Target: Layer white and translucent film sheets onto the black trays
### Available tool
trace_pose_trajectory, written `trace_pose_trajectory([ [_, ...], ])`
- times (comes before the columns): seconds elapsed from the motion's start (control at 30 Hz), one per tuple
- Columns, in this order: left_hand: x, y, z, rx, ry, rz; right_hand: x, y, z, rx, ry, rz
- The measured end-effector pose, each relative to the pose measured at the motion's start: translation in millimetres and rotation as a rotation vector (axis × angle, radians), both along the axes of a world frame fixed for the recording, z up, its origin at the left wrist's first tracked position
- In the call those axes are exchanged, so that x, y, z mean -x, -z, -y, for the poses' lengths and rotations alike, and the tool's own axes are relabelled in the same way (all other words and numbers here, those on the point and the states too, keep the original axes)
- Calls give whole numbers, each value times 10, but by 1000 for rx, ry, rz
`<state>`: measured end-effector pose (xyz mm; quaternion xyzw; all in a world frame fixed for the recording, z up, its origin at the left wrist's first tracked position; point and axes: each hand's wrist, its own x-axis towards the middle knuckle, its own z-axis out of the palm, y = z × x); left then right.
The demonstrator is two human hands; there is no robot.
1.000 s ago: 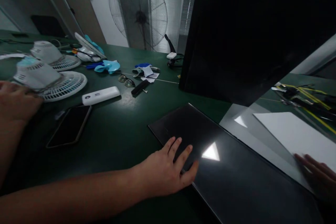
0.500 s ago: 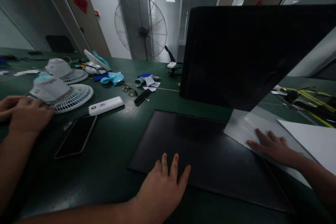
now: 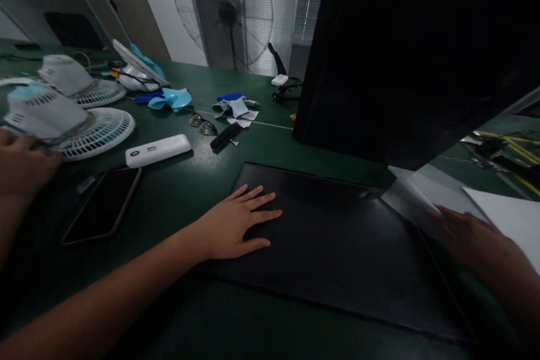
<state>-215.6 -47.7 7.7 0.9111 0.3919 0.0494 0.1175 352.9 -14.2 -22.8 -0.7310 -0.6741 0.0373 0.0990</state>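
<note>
The left hand (image 3: 234,224) is lying flat, palm down with fingers spread, on the near-left part of a large flat black rectangular panel (image 3: 337,247) that is resting on the dark green table (image 3: 185,191). It is pressing on the panel rather than gripping anything. The right hand (image 3: 468,233) is lying at the panel's right edge, its fingers closing on the turned-up corner of a thin grey sheet (image 3: 415,202) lying just beside the panel; the light is dim there, so how firmly it is pinching cannot be told. A white sheet (image 3: 506,219) is lying on the grey one, farther right.

A tall black board (image 3: 405,56) is leaning over the far edge of the panel and shading it.

At the left edge of the view, another person's hand (image 3: 21,166) is resting against a white round fan grille (image 3: 88,132) with a white motor housing on top. A second white fan head (image 3: 73,81) is sitting behind it. Between that grille and the left hand, a white oblong power bank (image 3: 158,150) and a dark smartphone (image 3: 103,204) are lying side by side. Farther back, a pair of glasses (image 3: 202,125), a short black bar (image 3: 225,136) and pale blue fan blades (image 3: 171,99) are lying scattered. A standing floor fan (image 3: 223,11) is showing beyond the table.
</note>
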Motion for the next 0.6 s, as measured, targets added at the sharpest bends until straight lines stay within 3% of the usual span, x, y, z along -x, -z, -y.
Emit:
trace_pose_trajectory([
  [0.17,142,-100,38,98,-198,-59,222,12,-54,96,-205,168],
  [0.27,269,-107,25,98,-279,-100,452,143,-78,43,-212,224],
  [0.43,403,-108,-39,2,-391,-146,679,281,-57,-35,-176,296],
  [0.6,555,6,-155,-149,-546,-125,823,189,-13,-148,-251,360],
])
